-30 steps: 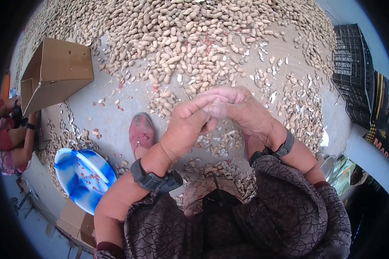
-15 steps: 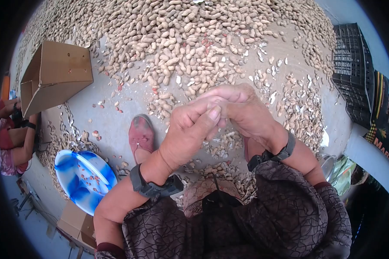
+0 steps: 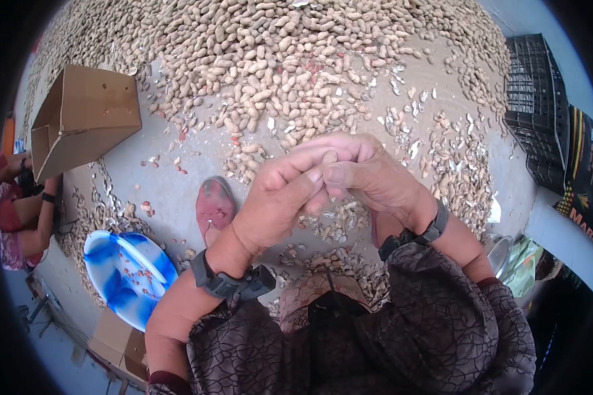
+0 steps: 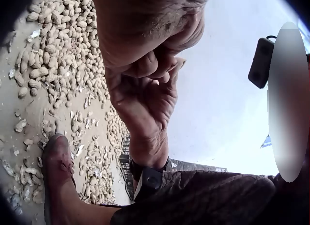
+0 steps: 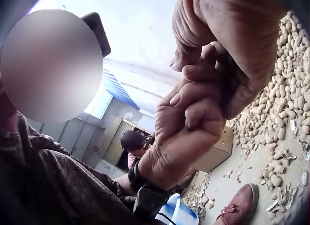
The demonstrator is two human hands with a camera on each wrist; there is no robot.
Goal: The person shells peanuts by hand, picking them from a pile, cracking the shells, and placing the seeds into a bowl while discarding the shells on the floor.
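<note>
In the head view my left hand (image 3: 273, 194) and right hand (image 3: 385, 178) meet in front of the body, thumb tips side by side. Between the thumbs and curled fingers they pinch a peanut (image 3: 329, 157), whose pale tip shows; the rest is hidden by the fingers. From the left wrist, a tan edge of the peanut (image 4: 181, 63) sticks out by the fingertips. The right wrist view has the left hand (image 5: 189, 121) with curled fingers against the right hand (image 5: 237, 36). Beyond the hands spreads a large heap of unshelled peanuts (image 3: 277, 39).
A blue-and-white basin (image 3: 102, 263) with some reddish kernels stands at the left. Behind it are a cardboard box (image 3: 102, 99) and another person's arm (image 3: 43, 214). Empty shells (image 3: 454, 164) litter the floor. A black crate (image 3: 537, 99) stands at the right, near a pink shoe (image 3: 215, 201).
The left thumb shifted over the right fingertips, then drew back left. The peanut tip now shows between the thumbs. Both hands stay together in about the same place.
</note>
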